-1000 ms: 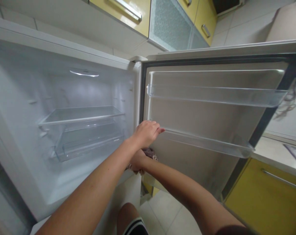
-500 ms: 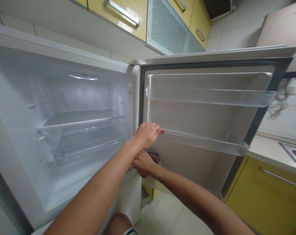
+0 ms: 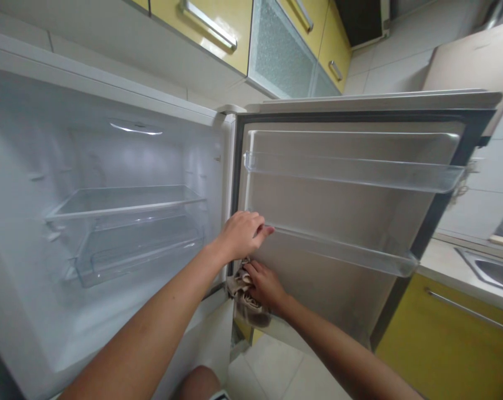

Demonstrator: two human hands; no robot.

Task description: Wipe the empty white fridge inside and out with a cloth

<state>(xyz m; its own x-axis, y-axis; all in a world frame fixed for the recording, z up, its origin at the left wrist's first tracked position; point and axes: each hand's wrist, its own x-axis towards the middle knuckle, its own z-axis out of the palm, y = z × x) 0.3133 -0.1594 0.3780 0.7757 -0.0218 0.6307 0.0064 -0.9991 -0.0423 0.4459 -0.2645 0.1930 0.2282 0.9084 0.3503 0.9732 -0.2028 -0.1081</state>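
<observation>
In the head view the fridge door stands wide open. My left hand is closed around the left end of the lower clear door shelf, its thumb pointing right; the hand covers that end. Just below it, my right hand grips a crumpled brownish cloth. The cloth lies against the lower hinge side of the door, close to the dark door seal. Part of the cloth is hidden behind the right hand's fingers.
An upper clear shelf spans the door. Inside the fridge are a glass shelf and a clear drawer. Yellow cabinets hang above. At right are a counter with a sink and a yellow lower cabinet.
My right hand has shifted slightly right and down, and more of the cloth now shows to its left. The left hand stays at the shelf end. The view has turned slightly right.
</observation>
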